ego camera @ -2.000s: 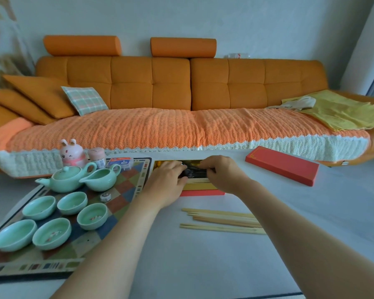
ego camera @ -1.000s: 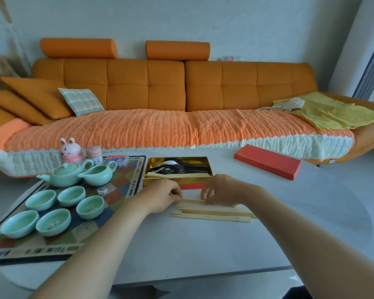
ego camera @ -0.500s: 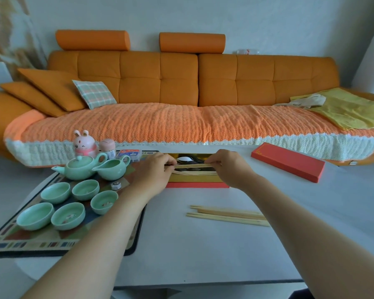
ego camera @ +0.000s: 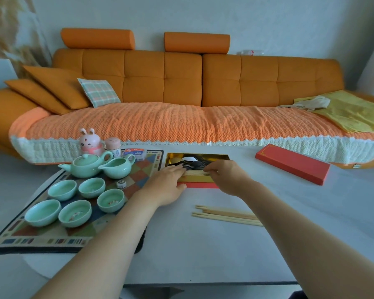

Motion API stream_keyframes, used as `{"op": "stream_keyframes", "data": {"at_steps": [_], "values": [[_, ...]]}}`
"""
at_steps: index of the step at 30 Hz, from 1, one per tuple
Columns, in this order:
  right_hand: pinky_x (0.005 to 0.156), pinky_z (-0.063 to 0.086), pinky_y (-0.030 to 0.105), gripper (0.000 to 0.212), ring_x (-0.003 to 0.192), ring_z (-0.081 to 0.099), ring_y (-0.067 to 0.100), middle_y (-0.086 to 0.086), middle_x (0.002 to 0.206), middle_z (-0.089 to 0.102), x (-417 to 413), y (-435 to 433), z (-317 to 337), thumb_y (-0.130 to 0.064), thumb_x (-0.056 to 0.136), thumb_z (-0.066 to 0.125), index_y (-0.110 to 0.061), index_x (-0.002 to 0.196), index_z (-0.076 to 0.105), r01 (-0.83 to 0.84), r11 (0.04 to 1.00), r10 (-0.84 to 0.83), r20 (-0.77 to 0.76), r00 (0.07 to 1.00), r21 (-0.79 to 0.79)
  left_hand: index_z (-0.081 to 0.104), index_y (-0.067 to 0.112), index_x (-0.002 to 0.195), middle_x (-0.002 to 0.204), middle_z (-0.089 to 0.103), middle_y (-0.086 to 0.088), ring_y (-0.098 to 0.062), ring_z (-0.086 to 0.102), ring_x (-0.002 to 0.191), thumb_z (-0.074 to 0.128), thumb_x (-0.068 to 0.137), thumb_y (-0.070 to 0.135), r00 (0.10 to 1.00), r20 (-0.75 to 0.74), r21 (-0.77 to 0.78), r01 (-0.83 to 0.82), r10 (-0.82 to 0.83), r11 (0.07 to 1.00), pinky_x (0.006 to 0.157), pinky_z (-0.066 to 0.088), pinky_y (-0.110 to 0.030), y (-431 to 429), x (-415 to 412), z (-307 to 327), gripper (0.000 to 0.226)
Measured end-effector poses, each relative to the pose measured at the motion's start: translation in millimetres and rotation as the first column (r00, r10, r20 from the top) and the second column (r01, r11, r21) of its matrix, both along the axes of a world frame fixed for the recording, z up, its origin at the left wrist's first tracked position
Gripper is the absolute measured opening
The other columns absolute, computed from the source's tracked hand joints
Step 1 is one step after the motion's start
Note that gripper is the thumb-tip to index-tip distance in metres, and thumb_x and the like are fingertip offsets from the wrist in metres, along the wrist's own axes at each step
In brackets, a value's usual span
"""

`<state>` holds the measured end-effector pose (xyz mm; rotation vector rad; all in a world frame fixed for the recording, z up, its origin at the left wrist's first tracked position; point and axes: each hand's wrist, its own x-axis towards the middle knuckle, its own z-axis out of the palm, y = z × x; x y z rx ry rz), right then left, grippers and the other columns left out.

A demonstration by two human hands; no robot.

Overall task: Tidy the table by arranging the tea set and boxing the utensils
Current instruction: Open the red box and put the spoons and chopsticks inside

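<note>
Reaching over the open box [ego camera: 200, 185] at the far side of the table [ego camera: 203, 253], both hands meet at the boxed chopsticks [ego camera: 195, 173], a pale pair lying crosswise in the gold-lined tray just in front of some black spoons [ego camera: 194, 163]. The left hand [ego camera: 166, 182] lies flat with its fingers straight and close together, tips at the left end of the pair and thumb against the box's red front wall. The right hand [ego camera: 227, 175] has its fingers bent, tips pinched on the pair's right end. The loose chopsticks [ego camera: 227, 215] lie on the bare tabletop nearer the person, partly under the right forearm. The red lid [ego camera: 292, 167] sits well apart to the right. On the patterned mat [ego camera: 41, 240] to the left stand the teapot [ego camera: 85, 166] and pitcher [ego camera: 117, 168], side by side, with five cups [ego camera: 75, 213] in front of them.
</note>
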<state>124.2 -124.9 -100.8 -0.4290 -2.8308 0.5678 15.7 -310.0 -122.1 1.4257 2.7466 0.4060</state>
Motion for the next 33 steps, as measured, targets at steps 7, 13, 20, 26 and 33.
{"op": "stream_keyframes", "data": {"at_steps": [7, 13, 20, 26, 33], "values": [[0.093, 0.052, 0.034, 0.037, 0.102, 0.064, 0.018, -0.004, 0.118, 0.067, 15, 1, 6, -0.008, 0.093, 0.045, -0.023, 0.114, 0.072, -0.056, 0.996, 0.059, -0.052, 0.997, 0.062, 0.037, 0.024, 0.149, 0.153, 0.034, 0.004, -0.019, 0.024, 0.142, 0.049, 0.098, 0.038, 0.971, -0.238, 0.092, 0.032, -0.009, 0.995, 0.117, 0.019, -0.041, 3, 6, 2, 0.054], [0.069, 0.042, 0.012, 0.025, 0.081, 0.056, 0.004, -0.024, 0.084, 0.059, 36, -4, 26, -0.015, 0.091, 0.055, -0.029, 0.095, 0.075, -0.142, 0.988, 0.141, 0.018, 0.99, 0.052, 0.064, 0.023, 0.117, 0.119, 0.056, 0.008, -0.013, 0.051, 0.111, 0.057, 0.095, 0.025, 0.985, -0.139, 0.268, 0.135, -0.101, 0.954, 0.086, 0.042, -0.027, 14, 32, 11, 0.023], [0.077, 0.041, 0.021, 0.027, 0.088, 0.059, 0.002, -0.022, 0.088, 0.063, 58, -2, 27, -0.042, 0.081, 0.076, -0.031, 0.106, 0.072, -0.23, 0.972, 0.226, 0.448, 0.865, -0.047, 0.068, 0.033, 0.116, 0.107, 0.057, 0.017, -0.007, 0.053, 0.093, 0.052, 0.094, 0.041, 0.983, 0.038, 0.062, 0.179, -0.181, 0.982, 0.075, 0.043, -0.024, 22, 57, 4, 0.029], [0.089, 0.044, 0.028, 0.032, 0.093, 0.058, 0.007, -0.018, 0.093, 0.062, 62, 4, 21, -0.042, 0.082, 0.076, -0.029, 0.11, 0.069, -0.198, 0.979, 0.197, 0.493, 0.848, -0.051, 0.074, 0.035, 0.1, 0.097, 0.053, 0.02, -0.005, 0.054, 0.088, 0.061, 0.088, 0.047, 0.974, 0.076, 0.045, 0.211, -0.214, 0.976, 0.07, 0.047, -0.025, 22, 65, 7, 0.021], [0.089, 0.044, 0.027, 0.027, 0.096, 0.058, 0.01, -0.015, 0.096, 0.061, 54, -4, 16, -0.035, 0.086, 0.073, -0.026, 0.111, 0.067, -0.219, 0.973, 0.223, 0.484, 0.846, -0.065, 0.065, 0.036, 0.089, 0.098, 0.056, 0.018, -0.004, 0.056, 0.089, 0.066, 0.09, 0.03, 0.959, 0.222, 0.037, 0.174, -0.178, 0.984, 0.077, 0.05, -0.024, 21, 61, 9, 0.006]]}}
